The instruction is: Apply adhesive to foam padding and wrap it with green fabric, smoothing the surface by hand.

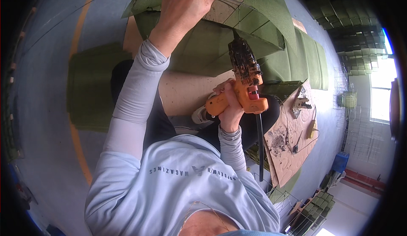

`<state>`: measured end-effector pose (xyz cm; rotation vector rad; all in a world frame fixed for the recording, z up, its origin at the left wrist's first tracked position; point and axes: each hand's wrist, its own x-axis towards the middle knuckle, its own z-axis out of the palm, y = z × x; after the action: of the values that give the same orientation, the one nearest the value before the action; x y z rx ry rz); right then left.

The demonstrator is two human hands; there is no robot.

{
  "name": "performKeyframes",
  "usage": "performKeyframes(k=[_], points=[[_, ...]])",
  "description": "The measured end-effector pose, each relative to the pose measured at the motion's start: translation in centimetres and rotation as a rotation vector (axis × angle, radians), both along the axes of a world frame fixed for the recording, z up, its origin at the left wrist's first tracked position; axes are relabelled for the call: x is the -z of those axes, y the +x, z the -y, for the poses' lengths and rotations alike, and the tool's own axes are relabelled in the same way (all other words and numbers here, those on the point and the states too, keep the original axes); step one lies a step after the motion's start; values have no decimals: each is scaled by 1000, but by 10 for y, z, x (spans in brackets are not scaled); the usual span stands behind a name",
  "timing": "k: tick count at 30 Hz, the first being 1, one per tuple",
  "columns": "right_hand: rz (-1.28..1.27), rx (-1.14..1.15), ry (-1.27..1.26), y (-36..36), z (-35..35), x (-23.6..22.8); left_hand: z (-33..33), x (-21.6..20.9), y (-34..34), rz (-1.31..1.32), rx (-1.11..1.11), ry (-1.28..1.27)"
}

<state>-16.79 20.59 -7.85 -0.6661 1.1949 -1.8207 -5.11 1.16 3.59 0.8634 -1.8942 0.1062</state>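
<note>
Orange glue gun point(243, 89) — gripped in your right hand point(231, 108), fingers wrapped round the handle, blackened nozzle aimed at the green fabric panel point(203, 45). Your left hand point(184, 7) sits above the gun, fingers clamped on the panel's top edge, over its wire grid point(237, 11). Cardboard sheet point(292, 138) — right of the gun, on the floor.

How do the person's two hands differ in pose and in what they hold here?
The left hand is stretched far up and grips the edge of the green fabric panel; the right hand stays close to the chest. The left holds soft sheet material, while the right is wrapped around the orange glue gun, nozzle pointing up at the panel. Both are bare, with grey sleeves.
</note>
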Motion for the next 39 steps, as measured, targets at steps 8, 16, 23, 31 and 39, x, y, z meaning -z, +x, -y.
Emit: performKeyframes(k=[8,16,23,31,39], points=[[-30,-11,-43,-13,-3,0,0,0,-3,-8,8,9],[-10,32,-183,-16,-5,-1,1,0,-4,-2,6,-6],[49,113,-192,-22,-6,-5,2,2,-5,-3,6,6],[12,61,-201,-21,-3,-2,1,1,-4,-10,3,0],[-29,35,-176,-11,-1,-9,1,2,-5,-8,-1,-1]])
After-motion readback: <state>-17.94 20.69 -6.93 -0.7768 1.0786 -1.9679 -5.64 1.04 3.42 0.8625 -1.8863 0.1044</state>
